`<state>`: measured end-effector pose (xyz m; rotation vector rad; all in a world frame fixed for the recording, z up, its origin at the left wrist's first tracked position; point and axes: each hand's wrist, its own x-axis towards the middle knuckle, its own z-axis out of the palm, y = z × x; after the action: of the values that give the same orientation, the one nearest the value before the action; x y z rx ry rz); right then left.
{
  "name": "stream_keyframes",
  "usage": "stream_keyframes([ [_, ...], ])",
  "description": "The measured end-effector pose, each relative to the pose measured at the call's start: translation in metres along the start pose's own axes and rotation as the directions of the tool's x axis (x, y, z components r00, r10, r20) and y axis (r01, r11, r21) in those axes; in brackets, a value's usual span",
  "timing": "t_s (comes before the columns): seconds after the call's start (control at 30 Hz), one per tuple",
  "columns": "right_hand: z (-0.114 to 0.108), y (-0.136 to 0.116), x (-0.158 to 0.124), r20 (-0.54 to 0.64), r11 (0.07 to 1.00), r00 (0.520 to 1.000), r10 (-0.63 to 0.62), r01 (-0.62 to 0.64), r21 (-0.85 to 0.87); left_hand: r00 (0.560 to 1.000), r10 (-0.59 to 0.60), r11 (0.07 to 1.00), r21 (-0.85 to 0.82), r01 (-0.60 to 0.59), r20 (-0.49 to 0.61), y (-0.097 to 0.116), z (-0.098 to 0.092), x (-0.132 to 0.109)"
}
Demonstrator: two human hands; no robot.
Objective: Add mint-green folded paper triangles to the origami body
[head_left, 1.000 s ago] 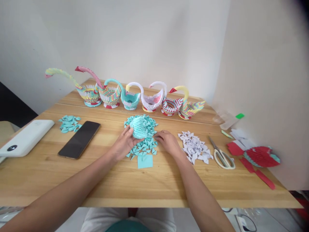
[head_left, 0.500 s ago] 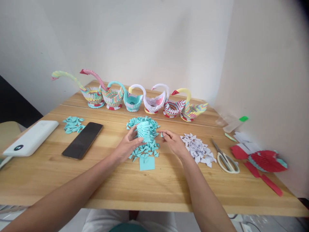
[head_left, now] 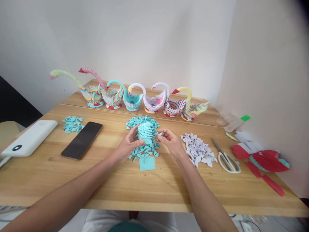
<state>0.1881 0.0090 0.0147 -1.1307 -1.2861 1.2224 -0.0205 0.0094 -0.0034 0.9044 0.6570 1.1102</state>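
A ribbed turquoise assembly of folded paper pieces [head_left: 145, 132] is held by my left hand [head_left: 129, 144], thumb in front and fingers at its left side. My right hand [head_left: 171, 143] pinches a small turquoise folded piece [head_left: 159, 134] between thumb and fingertips, close to the assembly's right side. Beneath and around the assembly lies a pile of loose turquoise pieces [head_left: 135, 121]. A flat turquoise paper square [head_left: 147, 163] rests just in front of the pile.
Several paper swans [head_left: 132, 102] line the back of the wooden table [head_left: 154, 190]. Left are a small turquoise pile [head_left: 72, 124], a phone [head_left: 82, 140] and a white power bank [head_left: 31, 138]. Right are white pieces [head_left: 198, 149], scissors [head_left: 226, 158] and a red paper model [head_left: 267, 161].
My right hand has shifted slightly left, bringing the small turquoise piece up beside the assembly. My left hand keeps its hold, with little movement.
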Motion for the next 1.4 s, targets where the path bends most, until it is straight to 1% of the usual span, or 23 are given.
stream_keyframes([
  [0.13,-0.0003,0.0001,-0.0010,-0.007,0.999,0.999,-0.037,0.037,-0.033,1.000,-0.004,1.000,0.010,0.004,0.001,-0.0015,-0.0011,0.0007],
  [0.23,0.0007,-0.0015,-0.0013,-0.020,0.999,0.999,-0.039,0.038,-0.031,1.000,-0.008,1.000,0.015,0.008,0.001,-0.0033,-0.0022,0.0013],
  [0.43,0.0040,-0.0024,-0.0012,-0.064,0.995,0.998,0.027,-0.021,0.095,1.000,-0.013,1.000,0.026,0.013,-0.011,-0.0055,-0.0035,0.0014],
  [0.57,0.0027,0.0014,0.0000,-0.072,0.992,0.997,0.019,-0.010,0.126,1.000,-0.012,0.999,0.032,0.012,-0.005,-0.0050,-0.0032,0.0009],
  [0.7,0.0011,0.0046,0.0009,-0.037,0.985,0.999,0.009,-0.003,0.171,1.000,-0.015,0.999,0.036,0.015,0.001,-0.0049,-0.0034,0.0009],
  [0.83,0.0005,0.0046,-0.0002,0.003,0.961,1.000,0.031,-0.031,0.274,1.000,-0.015,0.999,0.039,0.014,0.010,-0.0047,-0.0034,0.0012],
  [1.0,0.0017,0.0025,-0.0015,0.036,0.940,0.998,0.044,-0.054,0.337,1.000,-0.023,0.998,0.053,0.022,0.009,-0.0042,-0.0028,0.0011],
  [1.13,0.0028,0.0010,-0.0012,0.020,0.943,0.998,0.052,-0.056,0.329,1.000,-0.028,0.999,0.045,0.027,0.004,-0.0046,-0.0030,0.0014],
  [1.4,0.0042,-0.0011,-0.0010,0.013,0.971,0.998,0.069,-0.070,0.231,0.999,-0.034,0.999,0.036,0.034,-0.004,-0.0041,-0.0025,0.0007],
])
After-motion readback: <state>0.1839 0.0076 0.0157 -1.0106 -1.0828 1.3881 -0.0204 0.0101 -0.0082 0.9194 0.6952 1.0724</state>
